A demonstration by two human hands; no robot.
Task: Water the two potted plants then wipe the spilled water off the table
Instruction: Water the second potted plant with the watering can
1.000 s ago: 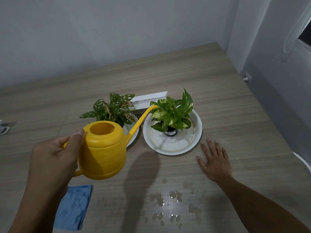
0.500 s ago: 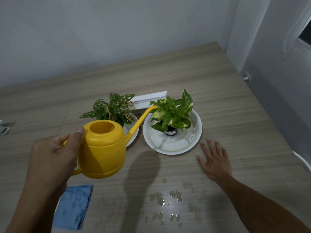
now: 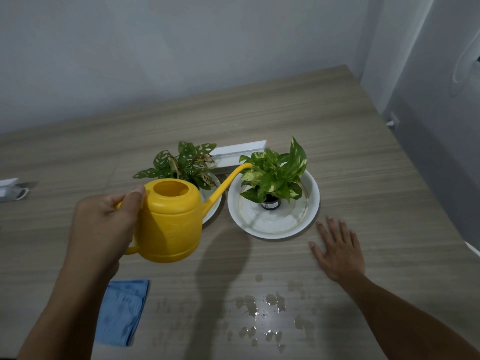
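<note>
My left hand (image 3: 104, 227) grips the handle of a yellow watering can (image 3: 172, 222), held above the table. Its long spout tip reaches the leaves of the right plant (image 3: 275, 175), a green and yellow one in a small dark pot on a white saucer (image 3: 309, 216). The left plant (image 3: 181, 165), with spotted leaves, stands in another white saucer (image 3: 211, 211) partly hidden behind the can. My right hand (image 3: 337, 250) rests flat on the table, fingers spread, just right of the saucer. Spilled water (image 3: 262, 307) lies in small puddles near the front. A folded blue cloth (image 3: 122, 313) lies at the front left.
A white rectangular block (image 3: 239, 152) lies behind the plants. At the far left edge sits a white and grey object (image 3: 10, 190). The wooden table (image 3: 337, 131) ends at the right by a grey wall and curtain.
The watering can and my left hand have shifted very slightly; the spout tip stays at the right plant's leaves. My right hand stays flat on the table.
</note>
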